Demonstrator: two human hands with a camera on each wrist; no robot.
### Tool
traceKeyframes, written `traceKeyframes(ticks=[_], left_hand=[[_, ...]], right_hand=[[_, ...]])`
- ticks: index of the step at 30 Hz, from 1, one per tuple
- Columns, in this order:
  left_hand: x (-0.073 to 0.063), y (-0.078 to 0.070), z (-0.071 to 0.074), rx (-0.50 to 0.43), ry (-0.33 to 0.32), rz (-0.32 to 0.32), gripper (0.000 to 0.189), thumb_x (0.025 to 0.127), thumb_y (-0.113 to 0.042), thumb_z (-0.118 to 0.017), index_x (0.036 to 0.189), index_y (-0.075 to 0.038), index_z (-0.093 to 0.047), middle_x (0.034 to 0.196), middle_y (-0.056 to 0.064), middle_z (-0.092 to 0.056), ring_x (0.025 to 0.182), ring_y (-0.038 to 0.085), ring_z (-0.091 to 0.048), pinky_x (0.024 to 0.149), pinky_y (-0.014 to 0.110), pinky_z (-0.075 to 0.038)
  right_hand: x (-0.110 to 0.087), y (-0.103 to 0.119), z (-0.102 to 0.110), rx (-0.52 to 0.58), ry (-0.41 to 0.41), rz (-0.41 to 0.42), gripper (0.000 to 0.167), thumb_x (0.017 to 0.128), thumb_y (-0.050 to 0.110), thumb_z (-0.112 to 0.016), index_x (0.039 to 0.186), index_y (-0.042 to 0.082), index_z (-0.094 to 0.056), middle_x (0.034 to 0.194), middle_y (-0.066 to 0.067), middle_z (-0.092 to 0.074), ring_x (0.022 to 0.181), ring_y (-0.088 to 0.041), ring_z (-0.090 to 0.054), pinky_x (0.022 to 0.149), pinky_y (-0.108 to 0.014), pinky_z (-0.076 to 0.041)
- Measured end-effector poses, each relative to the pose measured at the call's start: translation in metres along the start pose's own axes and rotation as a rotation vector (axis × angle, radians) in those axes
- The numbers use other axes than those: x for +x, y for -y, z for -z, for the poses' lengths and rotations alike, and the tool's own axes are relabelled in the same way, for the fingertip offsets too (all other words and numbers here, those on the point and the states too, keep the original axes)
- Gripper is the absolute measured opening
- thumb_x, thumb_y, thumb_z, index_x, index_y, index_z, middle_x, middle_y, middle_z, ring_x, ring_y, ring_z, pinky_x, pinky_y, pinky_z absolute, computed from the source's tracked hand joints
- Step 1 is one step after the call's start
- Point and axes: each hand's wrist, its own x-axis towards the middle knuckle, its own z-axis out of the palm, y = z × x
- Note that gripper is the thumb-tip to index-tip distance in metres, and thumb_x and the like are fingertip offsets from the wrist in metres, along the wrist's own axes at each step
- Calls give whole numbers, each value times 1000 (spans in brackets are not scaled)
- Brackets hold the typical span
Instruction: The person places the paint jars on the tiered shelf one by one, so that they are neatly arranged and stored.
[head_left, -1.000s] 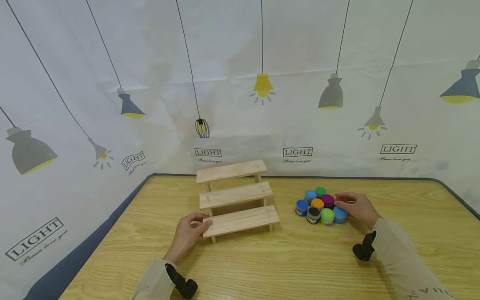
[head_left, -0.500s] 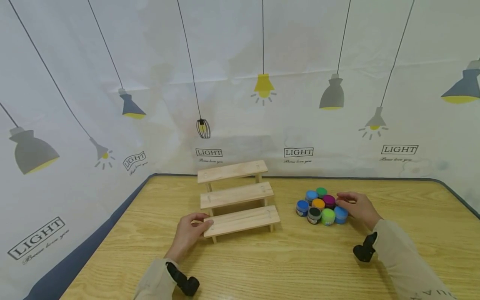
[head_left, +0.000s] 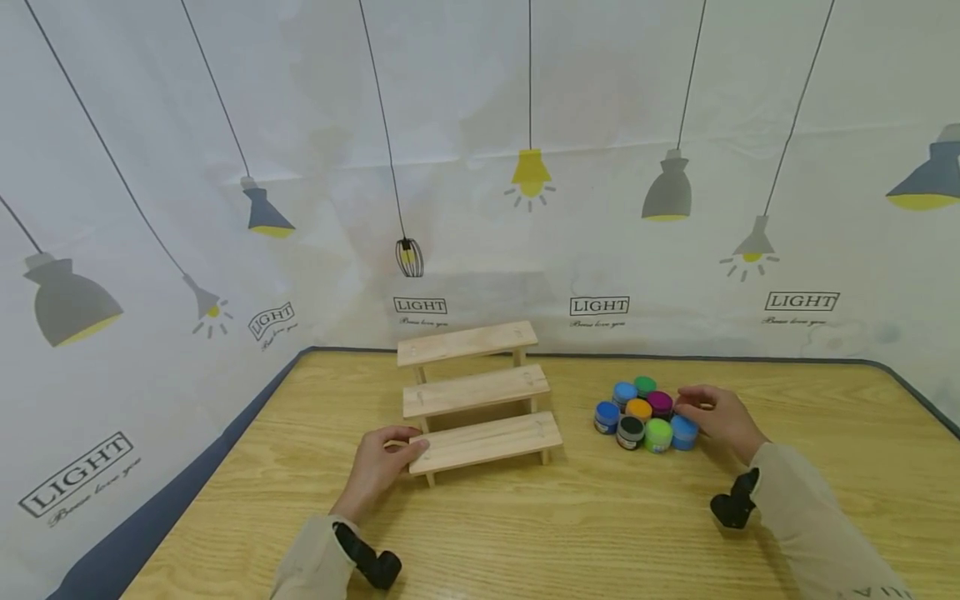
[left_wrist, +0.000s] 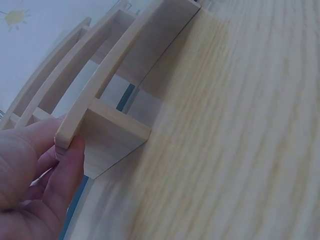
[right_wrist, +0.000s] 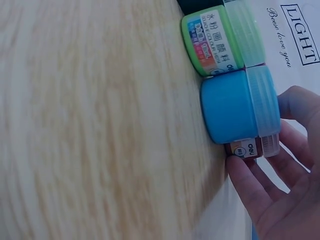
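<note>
A three-step wooden stand (head_left: 480, 443) is on the table, left of centre. My left hand (head_left: 377, 468) pinches the left end of its lowest step, with thumb and fingers on both faces of the board in the left wrist view. To the right sits a cluster of small paint jars. My right hand (head_left: 723, 421) is at the cluster's right side, its thumb and fingers curled about a reddish-brown jar (right_wrist: 243, 148). A light-blue jar (right_wrist: 230, 107) stands in front and hides most of that jar. A lime-green jar (right_wrist: 215, 42) adjoins the light-blue one.
Others in the cluster include a black jar (head_left: 630, 433), an orange jar (head_left: 639, 409), a purple jar (head_left: 659, 405) and a green jar (head_left: 645, 386). Behind the wooden table (head_left: 525, 533) hangs a pale cloth (head_left: 480, 200) printed with lamps.
The whole head view has slid slightly to the right. Both hands keep their places at the stand and the jars.
</note>
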Motion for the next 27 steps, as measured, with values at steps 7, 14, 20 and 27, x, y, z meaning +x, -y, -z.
traceKeyframes(ticks=[7, 14, 20, 27], left_hand=[[1, -2, -1, -13, 7, 4, 24, 79, -18, -67, 98, -3, -66, 99, 10, -58, 68, 18, -58, 57, 31, -48], [4, -3, -1, -7, 12, 5, 24, 79, -16, -67, 99, -3, -66, 99, 10, -59, 69, 17, -58, 58, 31, -48], [5, -3, -1, -25, 28, 10, 26, 80, -18, -67, 101, -4, -66, 98, 9, -58, 70, 18, -57, 59, 32, -47], [8, -3, -2, -39, 6, 33, 26, 79, -18, -67, 101, -4, -66, 98, 9, -58, 70, 18, -55, 59, 30, -47]], right_hand=[[-4, 0, 4, 13, -6, 3, 50, 91, 25, -51, 124, -10, -41, 120, -30, -44, 107, -40, -43, 79, -37, -46], [-7, -4, 7, -22, -4, 69, 45, 91, 20, -51, 122, -12, -43, 115, -28, -49, 102, -38, -47, 75, -32, -48], [-8, -13, 13, -65, -3, 124, 47, 91, 21, -51, 123, -13, -42, 115, -29, -50, 102, -39, -48, 77, -37, -46], [-7, -19, 14, -110, -14, 150, 45, 87, 13, -57, 122, -12, -44, 114, -28, -51, 101, -38, -48, 79, -40, -43]])
